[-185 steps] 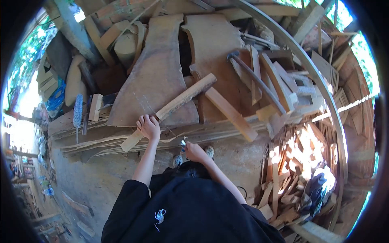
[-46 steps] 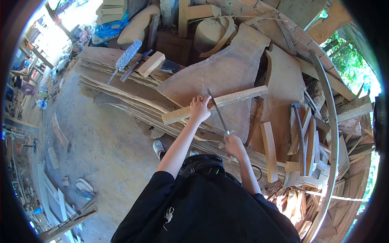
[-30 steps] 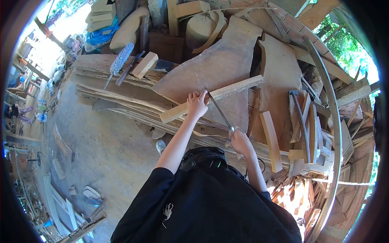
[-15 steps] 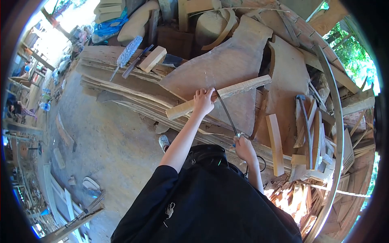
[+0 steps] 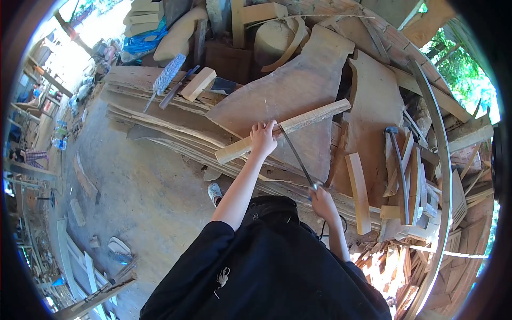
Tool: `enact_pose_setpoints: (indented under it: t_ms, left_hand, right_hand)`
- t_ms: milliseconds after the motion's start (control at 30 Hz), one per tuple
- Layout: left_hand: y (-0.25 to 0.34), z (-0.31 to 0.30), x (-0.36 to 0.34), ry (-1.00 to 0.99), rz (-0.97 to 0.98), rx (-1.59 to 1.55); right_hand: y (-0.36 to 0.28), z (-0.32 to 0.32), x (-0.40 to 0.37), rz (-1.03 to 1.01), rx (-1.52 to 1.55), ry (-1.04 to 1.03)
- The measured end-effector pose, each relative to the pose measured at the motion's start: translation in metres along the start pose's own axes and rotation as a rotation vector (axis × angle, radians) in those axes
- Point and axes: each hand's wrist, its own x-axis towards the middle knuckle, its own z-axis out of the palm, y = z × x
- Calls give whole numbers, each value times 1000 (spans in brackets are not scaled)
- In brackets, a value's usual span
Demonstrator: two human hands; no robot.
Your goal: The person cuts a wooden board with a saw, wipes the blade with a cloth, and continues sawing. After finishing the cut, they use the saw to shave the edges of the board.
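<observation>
A pale wooden strip point(image 5: 314, 113) lies slanting across a broad brown board, its near end jutting past the stacked planks. My left hand point(image 5: 263, 140) is closed around it left of its middle. Against the strip, beside my left thumb, rests the tip of a long, narrow, dark metal tool point(image 5: 296, 153) that looks like a file. Its handle end is in my right hand point(image 5: 323, 205), fingers wrapped round it and hiding most of the grip. The tool slopes down from the strip toward my body.
The broad board point(image 5: 288, 74) sits on rough planks point(image 5: 170, 125). A brush with a fluffy head point(image 5: 169, 73) and a wood block point(image 5: 199, 84) lie at the left. Right of me are a curved wood piece point(image 5: 358, 192) and a hammer point(image 5: 399, 170). Scraps dot the floor.
Both hands and the tool have shifted slightly toward my body, the tool still crossing the strip. The view has moved a little; my grips look the same.
</observation>
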Motion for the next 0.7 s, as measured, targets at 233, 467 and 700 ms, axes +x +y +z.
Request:
enact_pose_setpoints:
  t_ms: [233,467,700]
  left_hand:
    - [0,-3,-2,-15,17,-38]
    - [-11,-4,7,-105,18,-90]
    - [-17,-3,7,-77,47,-102]
  right_hand:
    - [18,-18,-54,122,-46,43]
    - [-11,21,35,1,-29,154]
    - [-46,36,87,-8,-32,182]
